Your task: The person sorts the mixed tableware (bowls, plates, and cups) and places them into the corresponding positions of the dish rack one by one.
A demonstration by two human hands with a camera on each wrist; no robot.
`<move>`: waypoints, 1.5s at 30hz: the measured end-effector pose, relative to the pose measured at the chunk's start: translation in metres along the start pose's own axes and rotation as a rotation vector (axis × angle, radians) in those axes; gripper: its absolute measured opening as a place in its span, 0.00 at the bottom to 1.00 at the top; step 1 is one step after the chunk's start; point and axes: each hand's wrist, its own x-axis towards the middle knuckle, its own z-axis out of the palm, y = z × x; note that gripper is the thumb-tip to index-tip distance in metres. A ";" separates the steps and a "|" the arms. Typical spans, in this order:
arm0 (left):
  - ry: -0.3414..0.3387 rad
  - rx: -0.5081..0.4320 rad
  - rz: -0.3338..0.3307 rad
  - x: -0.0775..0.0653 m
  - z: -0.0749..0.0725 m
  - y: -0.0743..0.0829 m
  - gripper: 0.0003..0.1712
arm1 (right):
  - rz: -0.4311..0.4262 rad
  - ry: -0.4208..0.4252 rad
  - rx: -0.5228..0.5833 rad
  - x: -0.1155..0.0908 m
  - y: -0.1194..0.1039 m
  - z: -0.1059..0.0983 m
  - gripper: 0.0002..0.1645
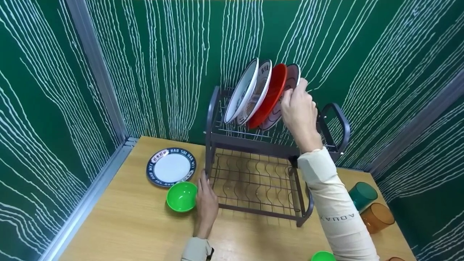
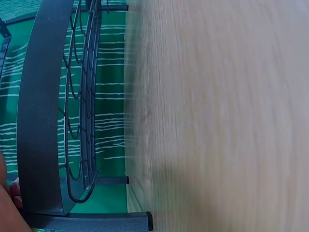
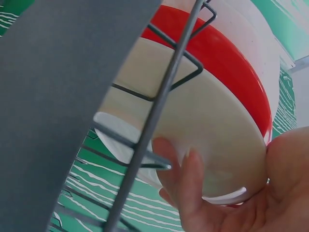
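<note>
My right hand [image 1: 300,108] pinches the rim of the rightmost plate [image 1: 293,74], white with a dark-edged rim, on the upper tier of a dark metal dish rack [image 1: 253,143]. In the right wrist view its pale underside [image 3: 217,125] shows, with fingers [image 3: 190,179] against it. Left of it lean a red plate [image 1: 272,96], a patterned white plate [image 1: 264,81] and a white plate [image 1: 243,92]. My left hand [image 1: 207,203], fingers mostly straight, rests against the rack's left side; its fingertips [image 2: 17,191] touch the frame. Beside that hand is a green bowl [image 1: 182,196].
A blue-rimmed plate [image 1: 172,167] lies flat on the wooden table [image 1: 119,217], behind the bowl. At right stand a teal cup [image 1: 363,195] and an amber cup [image 1: 378,217]. Another green bowl [image 1: 323,256] is cut off at the front edge. Green walls enclose the table.
</note>
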 end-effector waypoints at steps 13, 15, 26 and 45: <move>-0.004 -0.022 0.053 -0.004 0.003 -0.002 0.26 | -0.026 -0.018 -0.009 -0.005 0.012 -0.002 0.35; -0.010 -0.024 0.047 -0.005 0.002 -0.002 0.26 | -0.031 -0.027 -0.004 -0.006 0.014 -0.002 0.36; -0.008 -0.029 0.050 -0.003 -0.001 -0.001 0.27 | -0.054 -0.005 -0.010 -0.018 0.017 -0.012 0.41; -0.075 -0.125 0.051 0.002 -0.010 -0.001 0.24 | -0.216 0.145 0.078 -0.051 0.040 -0.023 0.28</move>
